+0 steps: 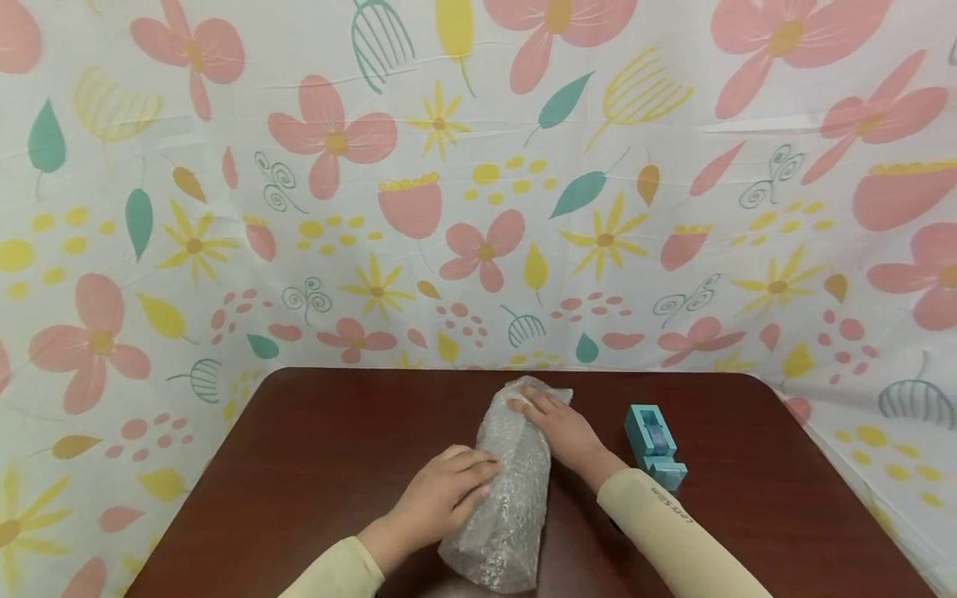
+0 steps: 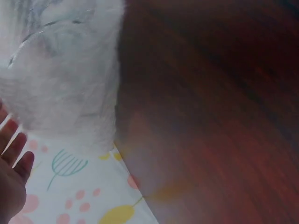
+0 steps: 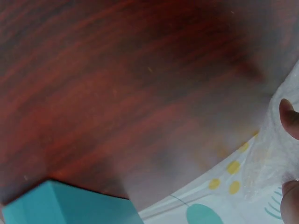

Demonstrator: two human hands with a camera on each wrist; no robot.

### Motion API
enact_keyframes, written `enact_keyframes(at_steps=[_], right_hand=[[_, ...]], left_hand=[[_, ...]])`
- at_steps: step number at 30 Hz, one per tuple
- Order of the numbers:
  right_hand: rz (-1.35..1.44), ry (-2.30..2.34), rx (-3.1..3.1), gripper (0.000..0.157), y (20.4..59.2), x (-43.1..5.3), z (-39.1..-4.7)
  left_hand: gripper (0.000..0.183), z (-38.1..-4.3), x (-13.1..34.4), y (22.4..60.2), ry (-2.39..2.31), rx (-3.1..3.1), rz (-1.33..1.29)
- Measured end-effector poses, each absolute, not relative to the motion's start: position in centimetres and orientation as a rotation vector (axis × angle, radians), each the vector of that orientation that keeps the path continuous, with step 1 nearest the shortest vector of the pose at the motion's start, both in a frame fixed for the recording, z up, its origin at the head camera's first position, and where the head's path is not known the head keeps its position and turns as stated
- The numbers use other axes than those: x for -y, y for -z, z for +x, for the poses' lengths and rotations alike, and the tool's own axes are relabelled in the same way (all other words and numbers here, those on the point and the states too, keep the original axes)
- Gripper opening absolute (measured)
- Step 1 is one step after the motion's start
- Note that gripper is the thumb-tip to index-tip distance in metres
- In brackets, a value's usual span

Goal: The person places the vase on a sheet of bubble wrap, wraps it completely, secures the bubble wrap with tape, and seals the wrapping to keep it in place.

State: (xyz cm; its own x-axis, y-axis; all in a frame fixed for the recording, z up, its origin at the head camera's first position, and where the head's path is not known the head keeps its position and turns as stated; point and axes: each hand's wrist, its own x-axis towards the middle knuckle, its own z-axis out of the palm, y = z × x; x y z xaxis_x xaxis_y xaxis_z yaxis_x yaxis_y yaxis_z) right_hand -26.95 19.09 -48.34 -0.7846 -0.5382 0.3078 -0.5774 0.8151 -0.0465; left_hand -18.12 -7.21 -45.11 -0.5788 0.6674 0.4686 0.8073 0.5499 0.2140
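We see the bubble-wrapped bundle (image 1: 510,490) lying mid desk (image 1: 336,440), betw. both hands, long axis running near-to-far w/ the far end tipped slightly R. Neither hand is nearer: our L hand (image 1: 447,488) touches its L side approx. midway, our R hand (image 1: 562,428) the far end, R side. Tape dispenser (image 1: 652,444) sits apart, to the R of the R hand. Pose: forearms angle inward, backs of hands up. Grip: both loose, fingers laid over the wrap, not clenched; pressure we can't tell.
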Motion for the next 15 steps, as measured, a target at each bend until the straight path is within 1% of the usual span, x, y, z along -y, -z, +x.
enact_keyframes(at_steps=[7, 12, 15], right_hand=[[0.841, -0.234, 2.736, 0.061, 48.5, -18.7, -27.2], [0.889, -0.231, 2.735, 0.059, 48.2, -18.3, -27.6], [0.899, -0.225, 2.752, 0.061, 48.1, -18.1, -27.9]], left_hand=[[0.052, -18.1, 6.7, 45.7, 0.505, 2.695, -1.271], [0.057, -18.0, 6.5, 45.6, 0.427, 2.768, -1.294], [0.058, -18.0, 6.4, 45.5, 0.394, 2.754, -1.303]])
